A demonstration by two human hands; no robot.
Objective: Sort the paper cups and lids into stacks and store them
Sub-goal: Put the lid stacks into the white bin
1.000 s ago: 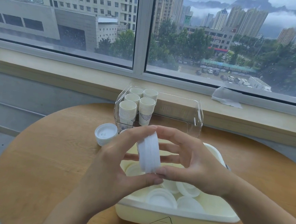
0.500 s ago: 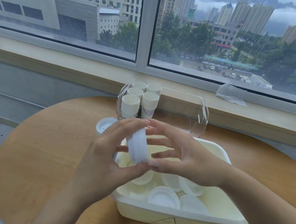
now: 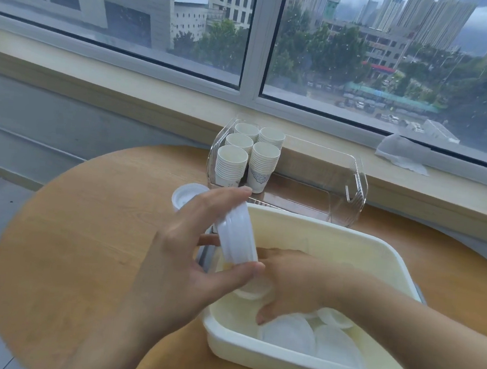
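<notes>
Head view shows us a round wooden table [image 3: 88, 243] set against a pale sill [image 3: 384, 195], with a grey wall below it and a wide window [image 3: 256, 37] above looking onto city blocks, trees and a car park; a crumpled white tissue [image 3: 402, 155] lies on the sill at the right.

At the table's far edge we see a clear bin [image 3: 351, 191]; five stacks of paper cups [image 3: 247, 158] stand in its left part, and the rest of its floor shows bare; just left of the bin's near corner a short lid stack [image 3: 184, 198] sits on the table, partly hidden by our left fingers.

Nearer us a cream tub [image 3: 335, 240] takes up the right of the table; loose lids [image 3: 311, 336] lie on its bottom, at least four, though blur and our right forearm cover some, so we cannot count them all.

Our left hand [image 3: 181, 264] grips a bundle of lids [image 3: 237, 237] on edge between thumb and fingertips, over the tub's left rim; we cannot count the lids in it; our right hand [image 3: 295, 284] is down inside the tub, fingers curled on a single lid [image 3: 251, 292], which the left thumb partly hides.
</notes>
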